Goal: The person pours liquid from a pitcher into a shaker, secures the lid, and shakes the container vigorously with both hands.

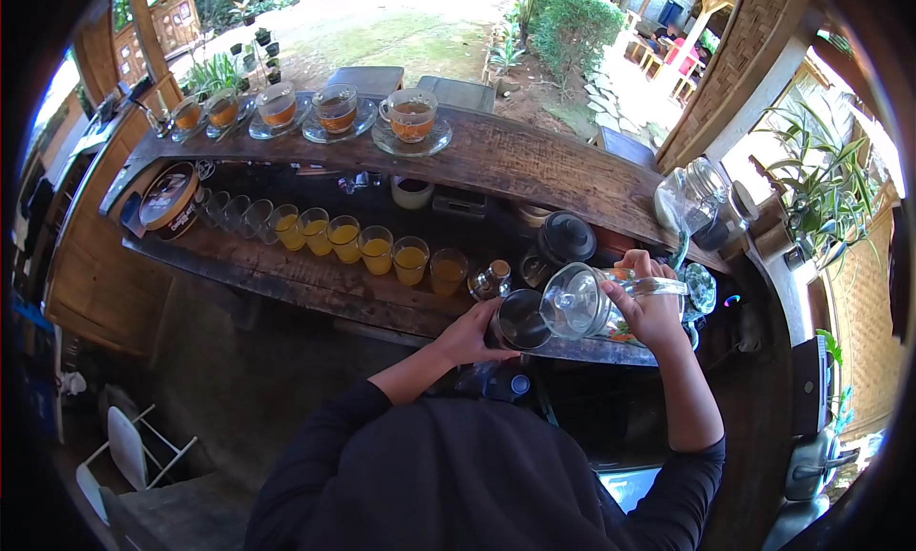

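Observation:
My left hand (468, 336) is wrapped round the side of a dark metal cup (524, 320) at the front edge of the lower wooden shelf. In my right hand (651, 308) is the handle of a clear glass pitcher (576, 301) with a floral pattern. The pitcher leans left, its lidded mouth at the cup's rim; whether liquid is flowing I cannot make out. Just behind the cup stands a shiny metal shaker top (491, 279). To its left runs a row of several glasses of orange-yellow drink (410, 261).
Empty glasses (237, 215) and a round tub (170, 200) stand at the shelf's left end. On the upper counter (515, 155), several glass cups of tea (412, 117) rest on saucers. A black lidded pot (567, 238) sits behind the pitcher. Glass jars (689, 194) stand at right.

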A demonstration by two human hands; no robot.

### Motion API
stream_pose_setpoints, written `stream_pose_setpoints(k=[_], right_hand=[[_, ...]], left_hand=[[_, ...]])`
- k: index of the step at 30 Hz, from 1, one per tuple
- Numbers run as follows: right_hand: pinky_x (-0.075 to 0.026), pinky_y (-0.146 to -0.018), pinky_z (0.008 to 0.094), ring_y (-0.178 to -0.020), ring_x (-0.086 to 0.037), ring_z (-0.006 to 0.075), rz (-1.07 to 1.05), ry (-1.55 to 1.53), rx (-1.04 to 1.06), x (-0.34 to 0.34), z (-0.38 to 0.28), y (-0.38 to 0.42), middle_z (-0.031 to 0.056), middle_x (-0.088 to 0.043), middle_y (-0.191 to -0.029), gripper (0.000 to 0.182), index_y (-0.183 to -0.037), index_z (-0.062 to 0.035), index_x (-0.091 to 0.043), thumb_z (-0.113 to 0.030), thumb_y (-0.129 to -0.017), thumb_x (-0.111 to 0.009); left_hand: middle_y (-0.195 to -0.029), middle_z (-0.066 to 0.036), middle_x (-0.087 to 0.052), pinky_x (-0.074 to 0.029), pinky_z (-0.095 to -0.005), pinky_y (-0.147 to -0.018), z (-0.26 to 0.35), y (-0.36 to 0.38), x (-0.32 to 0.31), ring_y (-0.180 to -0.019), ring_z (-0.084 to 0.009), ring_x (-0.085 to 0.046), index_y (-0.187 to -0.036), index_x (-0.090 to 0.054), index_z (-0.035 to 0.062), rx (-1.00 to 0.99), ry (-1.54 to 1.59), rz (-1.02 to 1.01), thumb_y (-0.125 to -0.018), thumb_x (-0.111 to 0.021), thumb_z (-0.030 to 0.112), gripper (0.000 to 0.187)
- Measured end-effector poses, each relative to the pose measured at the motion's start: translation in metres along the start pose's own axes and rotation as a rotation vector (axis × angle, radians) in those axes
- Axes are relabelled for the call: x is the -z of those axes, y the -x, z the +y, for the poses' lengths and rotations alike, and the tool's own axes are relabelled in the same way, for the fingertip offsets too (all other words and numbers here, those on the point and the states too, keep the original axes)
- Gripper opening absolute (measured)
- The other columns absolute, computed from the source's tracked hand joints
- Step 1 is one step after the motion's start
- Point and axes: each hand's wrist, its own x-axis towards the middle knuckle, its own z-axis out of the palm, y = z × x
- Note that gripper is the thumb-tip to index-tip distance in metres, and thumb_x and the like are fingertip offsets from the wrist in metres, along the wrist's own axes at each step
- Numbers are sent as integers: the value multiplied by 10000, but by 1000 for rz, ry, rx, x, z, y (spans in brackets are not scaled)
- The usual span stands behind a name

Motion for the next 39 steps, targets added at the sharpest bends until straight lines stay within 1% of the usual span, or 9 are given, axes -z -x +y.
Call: stream_pose_setpoints(k=[2, 11, 16, 21, 23, 30, 32, 39], right_hand=[[-323, -888, 460, -917, -562, 303, 8, 4, 7, 0, 0, 0, 101, -588, -931, 569, -1033, -76, -470, -596, -807, -525], [-326, -882, 459, -914, -559, 303, 8, -7, 15, 4, -4, 2, 94, -587, -915, 579, -1024, -78, -487, -612, -803, -520], [-317, -906, 489, -917, -556, 313, -12, -15, -13, 4, -5, 2, 99, -588, -923, 570, -1029, -86, -484, -608, -803, -523], [-309, -919, 499, -931, -554, 315, -23, -17, -7, 3, -6, 2, 102, -588, -933, 568, -1034, -87, -482, -603, -802, -528], [-310, -918, 499, -936, -553, 314, -24, -22, 1, 3, -6, 2, 102, -588, -934, 567, -1034, -87, -481, -602, -802, -529], [-312, -915, 492, -940, -558, 314, -37, -35, -5, 2, -5, 3, 103, -590, -938, 567, -1039, -89, -478, -604, -807, -518], [-311, -916, 491, -940, -559, 314, -46, -35, -8, 1, -4, 3, 103, -590, -943, 569, -1042, -90, -476, -607, -807, -514], [-301, -925, 501, -961, -558, 312, -68, -54, -43, -2, -1, 4, 101, -590, -957, 570, -1057, -96, -470, -609, -813, -505]], left_hand=[[-1284, -193, -454, -341, -390, -1027, -7, 0, -3, -1216, -325, -434, -1330, -351, 23, -10, -10, 14, -611, -829, 370, 931], [-1269, -185, -470, -346, -389, -1024, -4, -1, -1, -1200, -327, -448, -1325, -359, 23, -10, -17, 5, -604, -830, 362, 925], [-1265, -184, -476, -351, -391, -1020, -4, -1, -3, -1200, -329, -450, -1317, -372, 25, -4, -26, 36, -606, -828, 365, 910], [-1263, -186, -478, -354, -396, -1015, -3, 0, -3, -1198, -330, -452, -1310, -382, 25, -1, -33, 43, -604, -828, 371, 904], [-1276, -234, -450, -350, -392, -1018, -7, -1, -4, -1206, -361, -434, -1337, -325, -19, -25, -47, 18, -610, -801, 465, 994], [-1280, -232, -446, -355, -391, -1015, -5, 1, -5, -1209, -357, -434, -1340, -327, -9, -9, -62, 19, -610, -801, 459, 988], [-1260, -187, -480, -349, -397, -1017, -3, 2, -6, -1194, -335, -452, -1314, -378, 26, 8, -27, 69, -603, -826, 379, 911], [-1260, -185, -479, -360, -394, -1010, 0, 2, -5, -1195, -331, -454, -1316, -375, 24, 41, -45, 59, -597, -829, 377, 920]])
